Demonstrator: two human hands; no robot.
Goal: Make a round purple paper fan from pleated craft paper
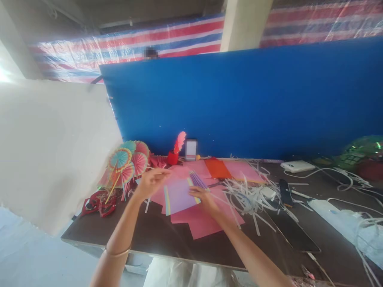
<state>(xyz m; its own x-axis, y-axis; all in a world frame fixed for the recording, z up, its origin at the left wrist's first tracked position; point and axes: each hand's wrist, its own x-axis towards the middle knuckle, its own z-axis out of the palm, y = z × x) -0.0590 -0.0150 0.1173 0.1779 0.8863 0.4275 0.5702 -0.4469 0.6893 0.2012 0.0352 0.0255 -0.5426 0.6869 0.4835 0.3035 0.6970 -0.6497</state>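
A lilac sheet of paper [179,196] with yellow and blue stripes along its edges lies on a spread of pink sheets [206,227]. Its right part is folded into narrow purple pleats [198,178]. My right hand [202,195] grips the lilac sheet at the pleated side, its fingers curled over the edge. To the left, my left hand [153,181] is raised above the papers, fingertips pinched together. Whatever is between those fingertips is too small to make out. Paper fans [121,159] in pink, teal and yellow stand left of that hand.
White paper strips [245,199] lie tangled right of the sheets, near a black phone [295,231]. Cables run from a white power bank [297,166]. A red pot [172,158] stands before the blue partition [239,99]. Red-framed glasses [103,203] lie at left.
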